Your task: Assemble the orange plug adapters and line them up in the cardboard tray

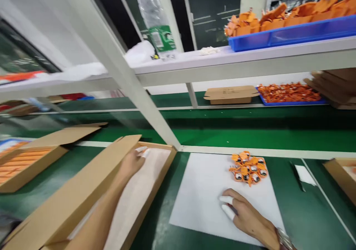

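My left hand reaches into the far end of a long open cardboard box, over its pale paper lining. White covers sit on its fingertips, which are closed together with a sliver of orange showing between them; the shape of that piece is mostly hidden. Low over a white sheet, my right hand has bent fingers held apart, two of them with white tip covers, and nothing visible in them. Beyond it, a cluster of small orange parts with dark and white faces lies on the sheet.
Another cardboard box with rows of orange pieces stands at left. At right are a dark-edged white object and a box. A slanted frame post rises behind; the shelf above bears a bottle and a blue tray.
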A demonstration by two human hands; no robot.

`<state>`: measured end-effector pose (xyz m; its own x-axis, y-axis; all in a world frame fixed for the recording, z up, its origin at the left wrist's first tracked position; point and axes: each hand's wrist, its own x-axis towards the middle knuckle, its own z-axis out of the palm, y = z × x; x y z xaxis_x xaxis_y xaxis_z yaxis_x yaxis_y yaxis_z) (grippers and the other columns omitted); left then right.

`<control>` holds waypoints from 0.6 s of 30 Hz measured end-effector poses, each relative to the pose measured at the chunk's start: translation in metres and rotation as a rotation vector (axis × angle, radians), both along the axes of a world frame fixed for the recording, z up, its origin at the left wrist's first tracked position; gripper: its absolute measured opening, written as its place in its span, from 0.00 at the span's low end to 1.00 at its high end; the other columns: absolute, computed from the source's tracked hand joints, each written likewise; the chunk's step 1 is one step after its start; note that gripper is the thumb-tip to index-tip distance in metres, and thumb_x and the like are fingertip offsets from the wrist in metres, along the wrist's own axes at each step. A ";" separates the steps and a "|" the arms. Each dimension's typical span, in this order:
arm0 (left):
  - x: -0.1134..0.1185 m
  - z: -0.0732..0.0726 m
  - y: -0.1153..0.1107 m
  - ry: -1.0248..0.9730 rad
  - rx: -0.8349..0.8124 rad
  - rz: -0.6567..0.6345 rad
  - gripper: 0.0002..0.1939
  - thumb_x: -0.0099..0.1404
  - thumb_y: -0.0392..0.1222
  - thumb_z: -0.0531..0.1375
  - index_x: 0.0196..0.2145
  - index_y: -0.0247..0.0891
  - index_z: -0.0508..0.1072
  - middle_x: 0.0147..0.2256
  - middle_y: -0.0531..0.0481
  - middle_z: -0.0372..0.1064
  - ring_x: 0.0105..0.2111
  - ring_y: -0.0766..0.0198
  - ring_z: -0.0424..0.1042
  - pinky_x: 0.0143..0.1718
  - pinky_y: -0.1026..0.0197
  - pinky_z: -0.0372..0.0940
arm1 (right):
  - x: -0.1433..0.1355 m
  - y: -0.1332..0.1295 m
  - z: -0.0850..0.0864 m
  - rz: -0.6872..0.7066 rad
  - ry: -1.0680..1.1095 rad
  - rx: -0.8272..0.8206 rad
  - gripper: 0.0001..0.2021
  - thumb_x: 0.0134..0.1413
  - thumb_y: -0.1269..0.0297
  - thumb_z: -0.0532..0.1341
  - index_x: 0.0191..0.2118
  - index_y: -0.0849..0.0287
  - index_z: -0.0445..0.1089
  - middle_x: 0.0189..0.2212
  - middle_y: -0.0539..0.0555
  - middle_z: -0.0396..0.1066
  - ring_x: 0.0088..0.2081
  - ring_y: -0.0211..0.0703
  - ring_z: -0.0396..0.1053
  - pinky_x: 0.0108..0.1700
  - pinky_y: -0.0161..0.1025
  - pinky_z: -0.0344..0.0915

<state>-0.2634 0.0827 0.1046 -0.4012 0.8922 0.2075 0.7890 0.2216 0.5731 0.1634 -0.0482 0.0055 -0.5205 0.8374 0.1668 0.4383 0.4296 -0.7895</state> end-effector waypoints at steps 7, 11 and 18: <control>0.118 0.013 -0.050 -0.018 0.026 -0.572 0.20 0.61 0.54 0.62 0.49 0.48 0.79 0.46 0.48 0.79 0.46 0.49 0.77 0.48 0.54 0.73 | 0.002 -0.005 -0.008 0.011 -0.104 0.208 0.10 0.66 0.71 0.54 0.44 0.63 0.73 0.47 0.63 0.73 0.46 0.51 0.73 0.49 0.44 0.73; 0.209 -0.053 -0.056 -0.167 -0.141 -0.917 0.22 0.63 0.43 0.61 0.55 0.45 0.75 0.49 0.43 0.77 0.47 0.51 0.76 0.51 0.53 0.70 | 0.000 -0.006 -0.014 0.082 -0.107 0.335 0.10 0.64 0.74 0.55 0.40 0.60 0.74 0.43 0.59 0.75 0.43 0.49 0.72 0.48 0.44 0.72; 0.291 -0.124 -0.045 -0.378 -0.161 -0.713 0.40 0.50 0.42 0.72 0.60 0.39 0.68 0.35 0.50 0.69 0.36 0.56 0.69 0.44 0.54 0.68 | -0.001 -0.003 -0.035 0.161 -0.156 0.411 0.06 0.59 0.73 0.61 0.40 0.60 0.74 0.41 0.58 0.75 0.41 0.47 0.69 0.47 0.43 0.70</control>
<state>0.0273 0.0378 -0.0194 0.2564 0.9664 0.0198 0.5309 -0.1579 0.8326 0.1619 -0.0508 -0.0292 -0.6837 0.6247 0.3771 0.4403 0.7653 -0.4695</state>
